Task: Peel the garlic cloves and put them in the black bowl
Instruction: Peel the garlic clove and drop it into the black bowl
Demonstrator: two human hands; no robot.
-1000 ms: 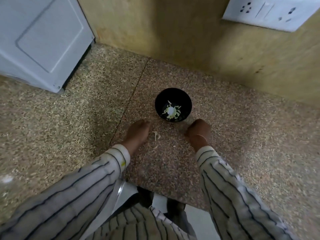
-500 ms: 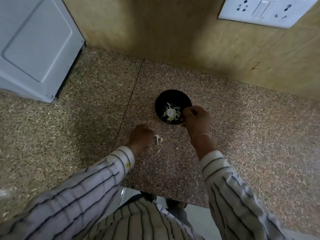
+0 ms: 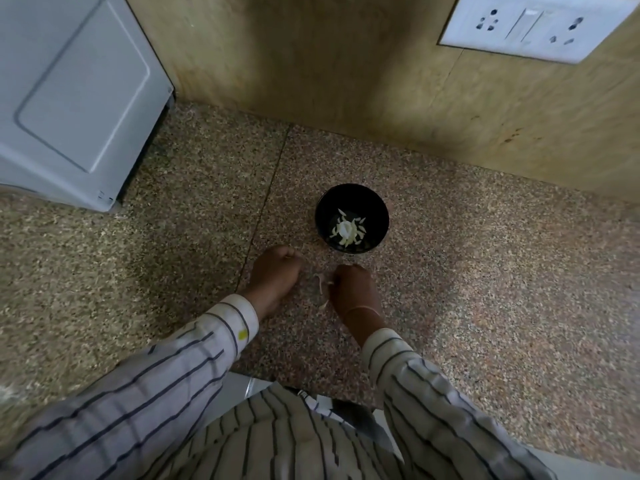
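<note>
Right hand (image 3: 353, 289) had come back from the black bowl (image 3: 323, 202) to the desk (image 3: 485, 271), fingers curled, pinching a pale garlic piece (image 3: 321, 282). Left hand (image 3: 277, 271) lay just beside it, fingers curled; contents could not be told. Peeled cloves (image 3: 346, 230) sat in the bowl. Likely one clove delivered, next peel starting.

A small round black bowl (image 3: 323, 216) is set on the speckled stone counter (image 3: 485, 271), with pale peeled garlic cloves (image 3: 347, 231) held in it. Just before the bowl the left grip (image 3: 277, 268) and the right grip (image 3: 353, 289) are placed, with thin pale garlic scraps (image 3: 321, 285) between them. Behind and far left of the bowl a grey boxy appliance (image 3: 69, 98) is stood.
</note>
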